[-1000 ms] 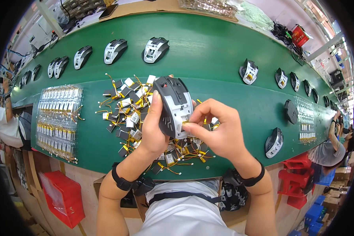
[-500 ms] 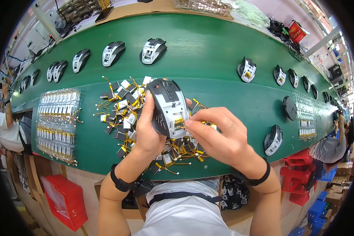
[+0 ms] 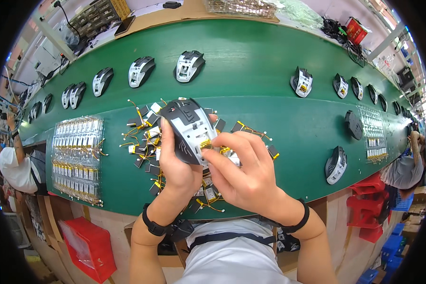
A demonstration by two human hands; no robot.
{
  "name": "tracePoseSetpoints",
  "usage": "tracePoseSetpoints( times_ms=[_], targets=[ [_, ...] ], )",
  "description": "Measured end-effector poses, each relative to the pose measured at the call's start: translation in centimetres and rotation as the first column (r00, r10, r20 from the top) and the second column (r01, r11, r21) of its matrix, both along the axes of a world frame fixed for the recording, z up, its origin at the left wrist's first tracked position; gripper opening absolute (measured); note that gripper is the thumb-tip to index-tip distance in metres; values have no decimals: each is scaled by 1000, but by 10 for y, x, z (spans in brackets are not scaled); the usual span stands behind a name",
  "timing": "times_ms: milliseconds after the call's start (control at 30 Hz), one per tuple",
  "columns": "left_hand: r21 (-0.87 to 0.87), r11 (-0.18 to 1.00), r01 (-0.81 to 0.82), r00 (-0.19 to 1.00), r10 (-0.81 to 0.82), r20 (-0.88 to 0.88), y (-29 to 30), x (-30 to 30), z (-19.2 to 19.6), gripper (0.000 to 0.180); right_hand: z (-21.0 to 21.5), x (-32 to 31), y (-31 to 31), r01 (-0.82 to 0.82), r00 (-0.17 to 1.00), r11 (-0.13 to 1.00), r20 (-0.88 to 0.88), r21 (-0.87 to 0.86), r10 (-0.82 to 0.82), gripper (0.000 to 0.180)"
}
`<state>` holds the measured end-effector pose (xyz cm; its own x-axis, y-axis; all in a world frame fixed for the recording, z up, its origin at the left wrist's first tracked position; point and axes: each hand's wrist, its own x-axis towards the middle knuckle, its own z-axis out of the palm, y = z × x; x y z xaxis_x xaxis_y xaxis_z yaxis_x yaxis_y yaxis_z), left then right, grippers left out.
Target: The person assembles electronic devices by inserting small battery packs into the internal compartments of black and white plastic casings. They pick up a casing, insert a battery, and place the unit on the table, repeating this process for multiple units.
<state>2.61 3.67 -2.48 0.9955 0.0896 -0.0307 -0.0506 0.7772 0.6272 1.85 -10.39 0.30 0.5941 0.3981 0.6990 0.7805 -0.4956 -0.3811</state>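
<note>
My left hand (image 3: 179, 176) is wrapped round a black and grey computer mouse (image 3: 186, 128), held tilted above the table. A small battery (image 3: 205, 143) with a yellow end sits in the opening of the mouse's pale grey part. Thumb and forefinger of my right hand (image 3: 251, 177) are pinched at that yellow end; the exact grip is partly hidden by the fingertips. Under both hands lies a loose pile of small batteries (image 3: 208, 193) with thin wires and white plugs.
A row of mice (image 3: 190, 66) runs along the far side of the green table (image 3: 241, 57). Clear trays of batteries stand left (image 3: 78, 158) and right (image 3: 375, 132). Another mouse (image 3: 336, 165) and a black part (image 3: 353, 125) lie at right. Other people (image 3: 16, 165) sit at both ends.
The view has shifted slightly. My hands and the mouse have moved a little left over the pile, the mouse tilting more. The right fingers stay at the battery's yellow end.
</note>
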Motion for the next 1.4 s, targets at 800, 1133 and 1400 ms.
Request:
tracePoseSetpoints(
  times_ms=[800,1133,1400],
  targets=[
    [392,860,325,945,-282,-166,-20,75,36,28,3,47,-40,56,973,971,-232,233,0,29],
    [988,94,-120,953,-267,142,-38,220,-47,45,-64,95,-85,14,773,998,-634,57,26,20],
    [741,-671,-23,955,204,214,-16,241,-30,90,-54,76,-73,-135,820,981,-572,-138,32,31]
  ],
)
